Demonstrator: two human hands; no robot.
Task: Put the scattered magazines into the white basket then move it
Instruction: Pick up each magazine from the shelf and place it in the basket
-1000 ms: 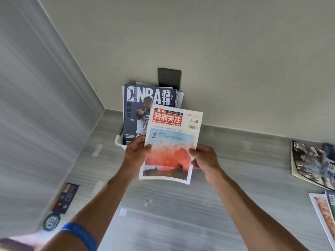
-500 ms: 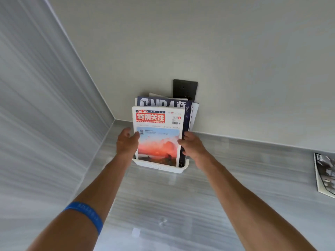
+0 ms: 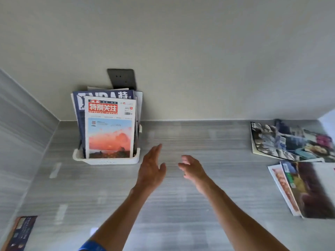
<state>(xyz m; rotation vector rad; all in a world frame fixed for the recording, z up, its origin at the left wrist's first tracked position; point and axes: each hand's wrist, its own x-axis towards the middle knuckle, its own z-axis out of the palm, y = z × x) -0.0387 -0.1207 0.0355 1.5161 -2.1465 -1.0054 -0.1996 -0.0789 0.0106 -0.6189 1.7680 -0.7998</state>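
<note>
Desk: grey, streaked wood-grain surface, closed in by a plain pale wall at the back and a grey grained side panel on the left. A dark wall socket is mounted on the back wall, directly above the basket.

White basket: set on the desk in the back-left corner, against the wall. Several magazines are stood upright in it. At the front, a red-titled magazine with a sunset cover is seen; behind it, a dark blue NBA magazine, with paler pages further back.

Left hand: held over the desk just right of the basket, fingers straight, grip spread, nothing held. A blue wristband is seen at the bottom edge.

Right hand: beside the left, apart from it, fingers loosely relaxed, grip spread, nothing held.

Loose items: at the right edge, 1 photo-covered magazine is laid flat near the wall; nearer, 2 overlapping magazines are laid flat. At the lower left corner, 1 dark booklet is laid against the side panel. Bare desk is seen between the hands and the right-side magazines.
</note>
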